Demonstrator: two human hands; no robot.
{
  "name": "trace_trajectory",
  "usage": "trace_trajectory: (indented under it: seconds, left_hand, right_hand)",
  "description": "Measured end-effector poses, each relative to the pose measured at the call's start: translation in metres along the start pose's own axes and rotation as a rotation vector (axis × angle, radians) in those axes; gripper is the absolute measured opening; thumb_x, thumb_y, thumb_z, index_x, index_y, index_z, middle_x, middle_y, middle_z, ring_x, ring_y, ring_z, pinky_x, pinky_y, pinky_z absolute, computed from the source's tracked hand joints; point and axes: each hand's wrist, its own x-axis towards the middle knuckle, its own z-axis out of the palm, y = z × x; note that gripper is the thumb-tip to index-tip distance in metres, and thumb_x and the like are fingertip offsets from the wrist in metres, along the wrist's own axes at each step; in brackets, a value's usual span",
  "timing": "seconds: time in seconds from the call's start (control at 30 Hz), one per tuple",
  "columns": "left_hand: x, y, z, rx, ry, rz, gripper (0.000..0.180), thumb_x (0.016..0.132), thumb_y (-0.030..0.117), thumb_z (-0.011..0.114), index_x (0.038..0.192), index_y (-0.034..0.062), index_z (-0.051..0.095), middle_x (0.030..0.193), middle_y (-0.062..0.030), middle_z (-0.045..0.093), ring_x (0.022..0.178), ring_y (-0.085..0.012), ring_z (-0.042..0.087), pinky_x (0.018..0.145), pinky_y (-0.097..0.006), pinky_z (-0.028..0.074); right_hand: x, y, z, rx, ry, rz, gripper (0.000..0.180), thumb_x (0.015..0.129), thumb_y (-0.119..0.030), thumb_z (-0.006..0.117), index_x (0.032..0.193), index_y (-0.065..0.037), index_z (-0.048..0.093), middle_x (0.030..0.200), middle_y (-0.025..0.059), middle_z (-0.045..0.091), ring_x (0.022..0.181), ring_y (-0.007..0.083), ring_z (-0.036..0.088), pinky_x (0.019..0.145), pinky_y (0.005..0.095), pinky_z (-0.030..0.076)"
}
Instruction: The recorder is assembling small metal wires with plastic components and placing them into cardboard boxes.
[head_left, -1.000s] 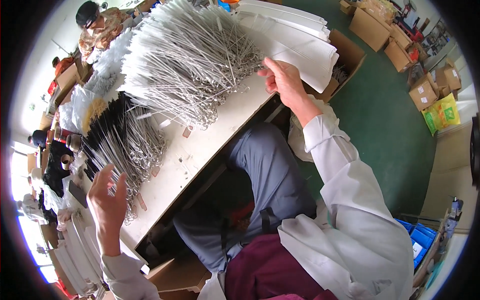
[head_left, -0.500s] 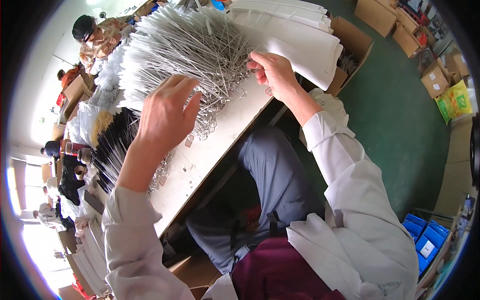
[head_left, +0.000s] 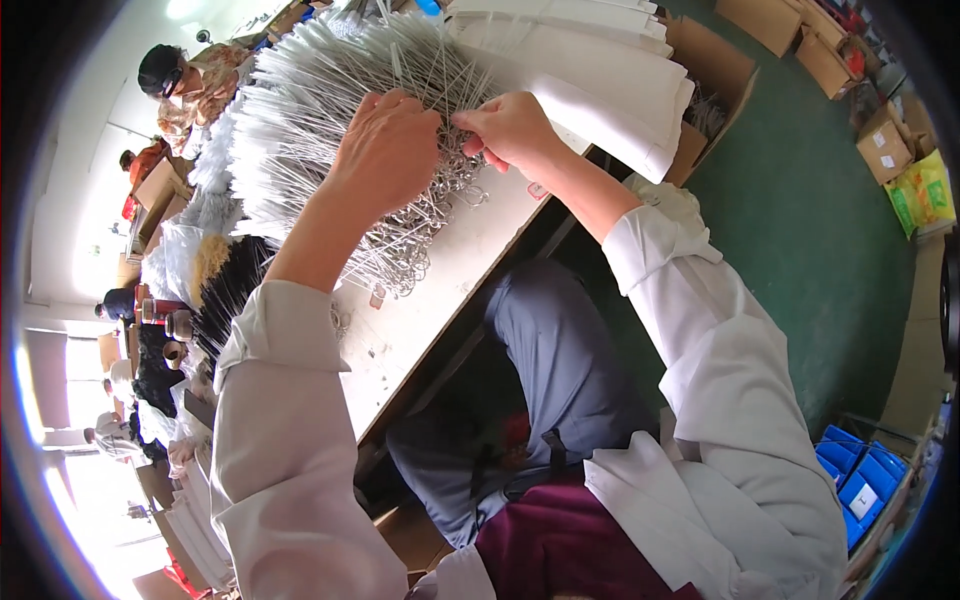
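A large heap of thin wire-handled brushes (head_left: 310,130) with whitish bristles lies across the table. Their looped metal ends (head_left: 405,255) point toward me. Over these wires my left hand (head_left: 395,150) is bent, its fingers curled and mostly hidden behind its back. Close beside it, my right hand (head_left: 512,130) pinches with thumb and forefinger near the loop ends at the heap's right side. What either set of fingers holds is too small or too covered to make out. The two hands nearly meet.
Stacked white sheets (head_left: 590,85) lie right of the heap, beside an open carton (head_left: 715,65). Black-bristled brushes (head_left: 235,290) lie on the left. The white table's (head_left: 390,335) front edge runs above my knees. Another person (head_left: 200,90) sits at the far left.
My left hand has moved right and up, its fingers going from loosely spread to curled. My right hand has shifted left, so the hands are now close together.
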Motion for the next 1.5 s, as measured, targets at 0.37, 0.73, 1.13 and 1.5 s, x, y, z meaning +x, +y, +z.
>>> trace_trajectory:
  seconds: [0.37, 0.73, 1.13, 1.5]
  left_hand:
    - [-0.033, -0.011, -0.019, -0.251, 0.142, 0.003, 0.015, 0.088, 0.004, 0.065, 0.103, 0.0003, 0.065, 0.103, -0.0144, 0.063, 0.109, -0.0341, 0.060, 0.102, -0.045, 0.046]
    - [-0.053, -0.013, -0.024, -0.270, 0.181, 0.009, 0.021, 0.091, 0.008, 0.066, 0.111, 0.0006, 0.065, 0.116, -0.0157, 0.066, 0.116, -0.0351, 0.060, 0.103, -0.045, 0.046]
    - [-0.050, -0.009, -0.009, -0.338, 0.319, -0.180, 0.020, 0.087, 0.021, 0.075, 0.087, 0.0022, 0.070, 0.092, -0.0127, 0.069, 0.101, -0.0320, 0.064, 0.098, -0.044, 0.046]
    - [-0.067, 0.004, 0.012, -0.347, 0.624, -0.284, 0.027, 0.079, 0.010, 0.077, 0.101, 0.0018, 0.065, 0.097, -0.0145, 0.064, 0.096, -0.0341, 0.064, 0.086, -0.044, 0.053]
  right_hand:
    - [0.022, 0.005, 0.013, 0.089, 0.066, -0.144, 0.028, 0.081, -0.019, 0.084, 0.069, 0.003, 0.072, 0.057, 0.0093, 0.064, 0.040, 0.0127, 0.053, 0.035, 0.0314, 0.037]
    - [0.041, 0.006, 0.018, -0.116, 0.160, -0.413, 0.027, 0.085, -0.021, 0.074, 0.073, 0.002, 0.069, 0.061, 0.0115, 0.068, 0.048, 0.0182, 0.063, 0.049, 0.0346, 0.051]
    - [0.009, -0.044, 0.037, -0.092, -0.078, -0.357, 0.029, 0.102, -0.024, 0.064, 0.097, 0.004, 0.061, 0.067, 0.0074, 0.067, 0.053, 0.0114, 0.062, 0.046, 0.0266, 0.050]
    - [0.027, -0.062, 0.068, -0.453, -0.097, -0.732, 0.029, 0.095, -0.027, 0.072, 0.094, 0.002, 0.072, 0.079, 0.0123, 0.074, 0.071, 0.0181, 0.070, 0.068, 0.0340, 0.054]
